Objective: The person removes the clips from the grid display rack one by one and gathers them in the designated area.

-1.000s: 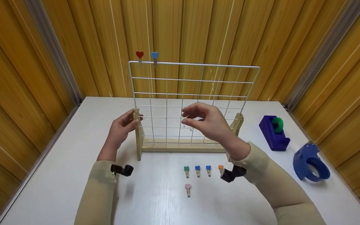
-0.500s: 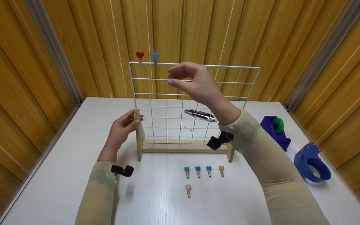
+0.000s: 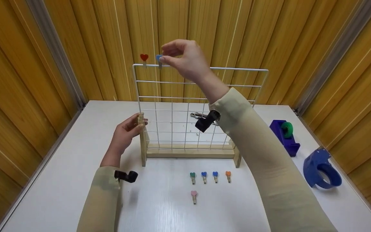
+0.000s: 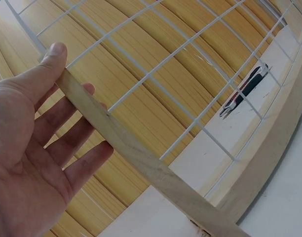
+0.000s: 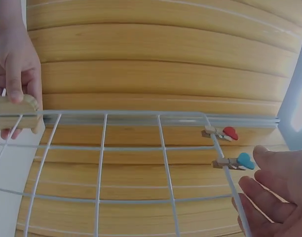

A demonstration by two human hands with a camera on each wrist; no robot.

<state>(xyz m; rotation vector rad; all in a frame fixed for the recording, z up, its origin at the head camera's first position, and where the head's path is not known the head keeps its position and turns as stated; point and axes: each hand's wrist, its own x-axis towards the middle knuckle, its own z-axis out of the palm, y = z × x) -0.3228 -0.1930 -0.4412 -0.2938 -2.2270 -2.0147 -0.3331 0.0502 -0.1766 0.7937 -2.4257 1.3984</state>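
Wire grid rack is standing mid-table; two clips are sitting on its top bar, far left; five clips are lying near it; a cutter is lying behind; two tape dispensers are sitting right.

The setting is a small enclosed recording booth or test cell, not a lived-in room. Indicators: a white desk closed in on three sides by yellow wood-grain wall panels with grey metal corner strips, and a few craft and stationery items laid out in order.
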